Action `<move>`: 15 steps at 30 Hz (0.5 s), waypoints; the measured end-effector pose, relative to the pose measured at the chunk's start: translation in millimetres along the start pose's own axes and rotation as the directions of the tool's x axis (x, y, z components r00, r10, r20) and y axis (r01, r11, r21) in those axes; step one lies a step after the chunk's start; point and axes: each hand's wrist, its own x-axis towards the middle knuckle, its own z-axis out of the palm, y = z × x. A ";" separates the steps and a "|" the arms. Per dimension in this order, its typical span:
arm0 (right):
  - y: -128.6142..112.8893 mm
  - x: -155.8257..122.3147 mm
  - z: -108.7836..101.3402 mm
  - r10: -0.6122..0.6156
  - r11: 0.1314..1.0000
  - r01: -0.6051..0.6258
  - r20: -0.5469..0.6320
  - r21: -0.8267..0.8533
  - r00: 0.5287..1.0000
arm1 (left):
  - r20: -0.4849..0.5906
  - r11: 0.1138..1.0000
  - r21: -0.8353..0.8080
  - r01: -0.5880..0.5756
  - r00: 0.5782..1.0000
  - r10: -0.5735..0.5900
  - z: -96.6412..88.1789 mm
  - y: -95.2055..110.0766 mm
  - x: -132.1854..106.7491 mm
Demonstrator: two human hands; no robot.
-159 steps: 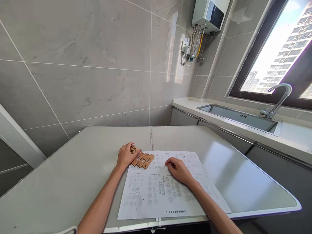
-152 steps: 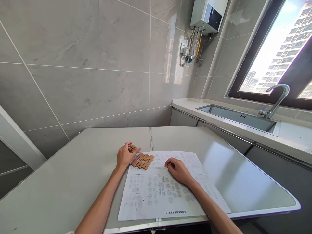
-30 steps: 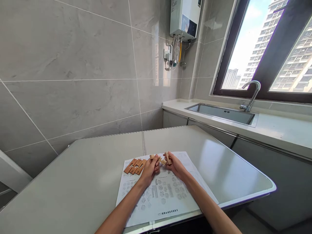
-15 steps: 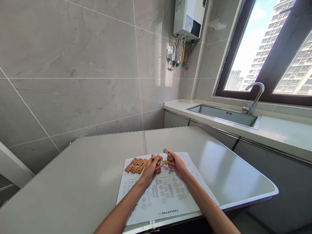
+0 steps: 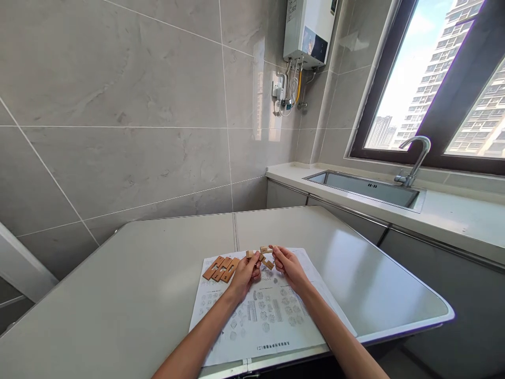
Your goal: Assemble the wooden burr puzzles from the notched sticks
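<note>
Apparently at the step of offering one loose piece up to others, above the far part of a printed sheet (image 5: 236, 347) on a table (image 5: 130, 295). In the left hand (image 5: 246, 271), clamped between thumb and fingers, a pale wooden cluster (image 5: 269, 265) with squared ends jutting out to either side; in the right hand (image 5: 288, 263), pinched at the fingertips, a slim wooden bar (image 5: 264, 250), just beside that cluster. Too small and crowded there to tell contact from a narrow gap. Judging by this, calling next for a firm left grip and a slow turn of the bar to square it with the cluster. Light, matt and blocky, all this wood, with crisp corners; darker and flatter, the three slotted plates (image 5: 218, 274) side by side on the sheet, near the left hand. Thin and smooth paper, covered in faint grey figures; beneath, a glossy, pale, hard tabletop with a seam across it.
</note>
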 end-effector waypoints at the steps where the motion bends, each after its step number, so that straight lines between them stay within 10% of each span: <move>1: -1.1 -0.5 0.6 0.006 1.000 -0.006 0.012 0.001 1.000 | 0.000 1.000 -0.001 0.003 1.000 -0.003 0.0 0.4 -0.1; 15: 6.4 -2.8 2.6 -0.090 0.964 0.110 0.092 -0.243 0.992 | -0.072 0.999 -0.024 0.022 0.997 -0.023 1.1 -1.1 1.0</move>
